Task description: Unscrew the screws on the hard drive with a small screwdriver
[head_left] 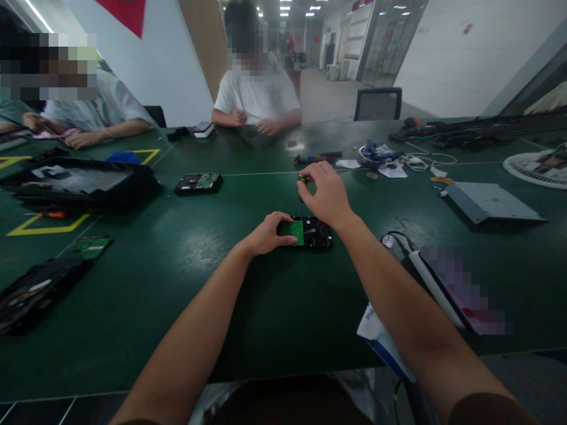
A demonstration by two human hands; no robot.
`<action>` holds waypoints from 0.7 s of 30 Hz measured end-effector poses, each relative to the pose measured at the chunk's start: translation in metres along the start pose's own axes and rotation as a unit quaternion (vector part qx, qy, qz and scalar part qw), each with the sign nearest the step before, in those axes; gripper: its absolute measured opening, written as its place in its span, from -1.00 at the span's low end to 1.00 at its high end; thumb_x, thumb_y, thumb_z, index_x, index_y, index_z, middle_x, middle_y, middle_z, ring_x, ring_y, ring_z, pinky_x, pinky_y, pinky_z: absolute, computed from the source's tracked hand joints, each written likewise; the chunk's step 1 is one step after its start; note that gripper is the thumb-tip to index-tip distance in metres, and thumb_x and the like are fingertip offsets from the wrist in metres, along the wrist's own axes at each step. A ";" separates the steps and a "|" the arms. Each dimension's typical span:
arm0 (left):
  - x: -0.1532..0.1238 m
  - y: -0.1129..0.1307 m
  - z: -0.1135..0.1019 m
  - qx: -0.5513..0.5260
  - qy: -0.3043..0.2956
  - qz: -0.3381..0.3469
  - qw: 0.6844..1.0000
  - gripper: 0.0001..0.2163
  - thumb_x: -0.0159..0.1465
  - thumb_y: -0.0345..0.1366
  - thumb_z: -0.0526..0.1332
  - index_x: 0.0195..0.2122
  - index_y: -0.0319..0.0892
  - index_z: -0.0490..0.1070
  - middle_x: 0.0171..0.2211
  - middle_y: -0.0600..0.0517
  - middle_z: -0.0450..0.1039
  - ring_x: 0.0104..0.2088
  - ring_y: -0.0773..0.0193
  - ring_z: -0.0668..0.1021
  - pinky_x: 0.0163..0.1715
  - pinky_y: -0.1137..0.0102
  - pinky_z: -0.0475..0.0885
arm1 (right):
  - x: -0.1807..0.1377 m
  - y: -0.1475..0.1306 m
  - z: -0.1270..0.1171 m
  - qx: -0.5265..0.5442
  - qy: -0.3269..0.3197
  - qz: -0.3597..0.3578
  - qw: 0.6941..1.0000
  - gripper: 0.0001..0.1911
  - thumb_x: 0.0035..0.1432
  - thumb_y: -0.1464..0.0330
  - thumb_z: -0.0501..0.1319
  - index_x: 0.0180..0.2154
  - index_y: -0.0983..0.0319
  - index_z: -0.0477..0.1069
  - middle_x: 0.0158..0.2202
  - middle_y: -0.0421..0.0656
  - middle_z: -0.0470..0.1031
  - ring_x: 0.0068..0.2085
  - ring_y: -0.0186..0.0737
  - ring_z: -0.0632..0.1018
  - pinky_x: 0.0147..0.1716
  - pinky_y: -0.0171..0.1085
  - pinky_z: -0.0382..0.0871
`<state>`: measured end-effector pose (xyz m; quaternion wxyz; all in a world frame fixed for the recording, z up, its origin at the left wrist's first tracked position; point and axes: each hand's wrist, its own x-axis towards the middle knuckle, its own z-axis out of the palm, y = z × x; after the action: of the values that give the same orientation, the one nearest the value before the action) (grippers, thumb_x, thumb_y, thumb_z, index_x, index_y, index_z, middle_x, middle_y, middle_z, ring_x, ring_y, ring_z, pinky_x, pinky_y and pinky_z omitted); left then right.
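A black hard drive (318,234) lies flat on the green table in front of me, with a green circuit board (298,230) showing on its left half. My left hand (264,235) grips the drive's left end, thumb along the near side and fingers along the far side. Above the drive, my right hand (328,193) pinches the yellow-and-black handle of a small screwdriver (302,177). Its thin shaft points straight down at the board; whether the tip touches a screw is too small to tell.
Another hard drive (199,183) lies ahead to the left, near a black casing (80,183). A metal box (494,202), tangled cables (381,152) and a phone-like device (460,289) are on the right. Two people (259,94) sit across the table (168,283).
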<state>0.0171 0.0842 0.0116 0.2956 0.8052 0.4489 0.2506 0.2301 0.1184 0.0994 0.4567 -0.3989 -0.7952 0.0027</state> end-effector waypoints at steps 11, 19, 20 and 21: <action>0.000 0.000 0.000 0.000 -0.001 -0.002 1.000 -0.43 0.18 -0.02 0.41 0.17 -0.08 0.38 0.19 -0.13 0.36 0.20 -0.05 0.43 0.24 0.02 0.34 | 0.000 0.000 -0.001 0.001 -0.004 -0.008 1.000 -0.91 0.28 0.36 0.19 -0.15 0.16 0.40 -0.15 -0.07 0.45 -0.14 -0.07 0.50 -0.09 -0.06 0.38; -0.001 0.000 0.000 0.001 0.003 -0.003 1.000 -0.43 0.17 -0.01 0.41 0.17 -0.09 0.39 0.20 -0.13 0.36 0.22 -0.05 0.41 0.25 0.05 0.33 | 0.003 0.004 -0.001 0.013 0.002 0.018 1.000 -0.85 0.20 0.35 0.27 -0.21 0.15 0.32 -0.19 -0.09 0.44 -0.15 -0.06 0.48 -0.14 -0.08 0.38; -0.001 0.000 0.000 0.000 0.003 -0.002 1.000 -0.43 0.17 -0.01 0.41 0.17 -0.09 0.39 0.20 -0.13 0.36 0.22 -0.05 0.41 0.24 0.04 0.33 | 0.003 0.004 -0.002 0.017 -0.003 0.019 1.000 -0.85 0.21 0.33 0.27 -0.22 0.14 0.32 -0.21 -0.10 0.44 -0.17 -0.07 0.48 -0.15 -0.08 0.38; -0.001 0.000 0.000 0.000 0.002 -0.002 1.000 -0.43 0.17 -0.01 0.41 0.17 -0.09 0.39 0.20 -0.13 0.36 0.21 -0.04 0.41 0.24 0.04 0.34 | 0.003 0.003 -0.003 0.020 -0.008 0.018 1.000 -0.86 0.22 0.31 0.27 -0.22 0.14 0.32 -0.22 -0.11 0.45 -0.18 -0.08 0.48 -0.15 -0.08 0.38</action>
<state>0.0169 0.0836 0.0116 0.2953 0.8037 0.4509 0.2521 0.2333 0.1217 0.1017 0.4582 -0.4041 -0.7911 0.0294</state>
